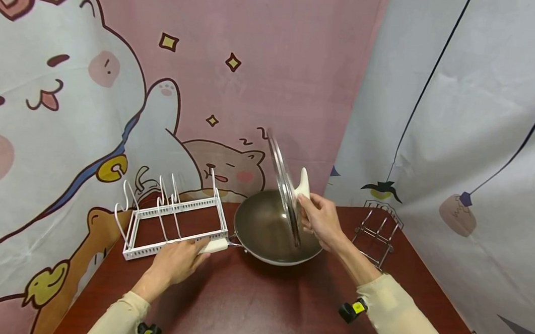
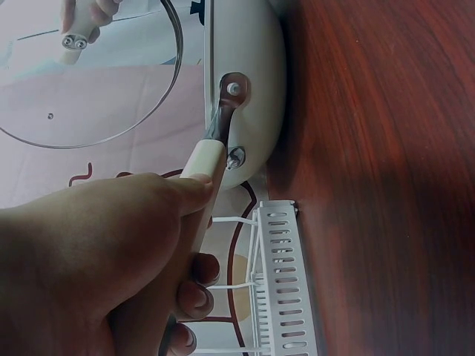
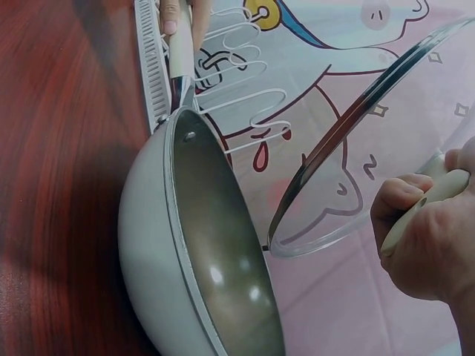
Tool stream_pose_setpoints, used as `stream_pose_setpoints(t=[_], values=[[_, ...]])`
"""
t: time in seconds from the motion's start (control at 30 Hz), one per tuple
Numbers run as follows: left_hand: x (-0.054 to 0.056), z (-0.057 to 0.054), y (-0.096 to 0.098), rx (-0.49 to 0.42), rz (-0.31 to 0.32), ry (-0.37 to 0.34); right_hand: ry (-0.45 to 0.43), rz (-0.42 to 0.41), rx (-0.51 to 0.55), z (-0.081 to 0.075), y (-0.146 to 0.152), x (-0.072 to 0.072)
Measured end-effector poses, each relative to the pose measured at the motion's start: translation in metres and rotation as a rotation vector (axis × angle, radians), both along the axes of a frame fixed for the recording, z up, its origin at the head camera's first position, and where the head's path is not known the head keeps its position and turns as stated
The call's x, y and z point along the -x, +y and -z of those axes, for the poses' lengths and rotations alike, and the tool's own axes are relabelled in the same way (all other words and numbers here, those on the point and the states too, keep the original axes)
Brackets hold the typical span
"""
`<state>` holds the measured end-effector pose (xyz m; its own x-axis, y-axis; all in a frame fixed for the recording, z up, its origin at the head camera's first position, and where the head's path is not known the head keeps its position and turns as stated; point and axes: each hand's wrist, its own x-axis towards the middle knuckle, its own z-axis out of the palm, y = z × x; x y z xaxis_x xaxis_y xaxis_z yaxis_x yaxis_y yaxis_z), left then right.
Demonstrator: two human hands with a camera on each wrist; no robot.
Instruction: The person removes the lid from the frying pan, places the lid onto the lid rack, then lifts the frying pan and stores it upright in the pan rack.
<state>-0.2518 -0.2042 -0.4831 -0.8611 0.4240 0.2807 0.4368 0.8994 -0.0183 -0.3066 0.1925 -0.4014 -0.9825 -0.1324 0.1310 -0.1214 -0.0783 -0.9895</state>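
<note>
A wok point(image 1: 264, 227) with a dark inside and a pale outside sits on the table. My left hand point(image 1: 178, 260) grips its cream handle point(image 1: 215, 245), fingers curled round it in the left wrist view. My right hand point(image 1: 322, 221) holds the cream knob point(image 3: 427, 208) of a glass lid point(image 1: 285, 183). The lid, rimmed in metal, is tilted nearly upright above the wok, its lower edge overlapping the wok's opening in the head view. The right wrist view shows the fingers wrapped about the knob.
Left of the wok stands a white rack point(image 1: 174, 210) with upright wire dividers, close behind my left hand. A small metal wire rack point(image 1: 377, 233) is at the right, beyond my right forearm. Printed cloth point(image 1: 300, 63) hangs behind and beside the dark red table point(image 1: 260, 308).
</note>
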Motion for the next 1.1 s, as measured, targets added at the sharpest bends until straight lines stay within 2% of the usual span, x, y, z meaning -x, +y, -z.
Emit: stream_pose_setpoints(t=[0.53, 0.97, 1.1], values=[[0.0, 0.002, 0.002, -0.004, -0.003, 0.009, 0.006, -0.018, 0.069, 0.003, 0.005, -0.002], [-0.001, 0.002, 0.002, -0.006, -0.007, 0.011, -0.047, 0.069, 0.021, 0.004, 0.013, -0.006], [-0.002, 0.002, 0.002, -0.004, -0.008, 0.018, -0.041, 0.07, 0.03, 0.004, 0.014, -0.009]])
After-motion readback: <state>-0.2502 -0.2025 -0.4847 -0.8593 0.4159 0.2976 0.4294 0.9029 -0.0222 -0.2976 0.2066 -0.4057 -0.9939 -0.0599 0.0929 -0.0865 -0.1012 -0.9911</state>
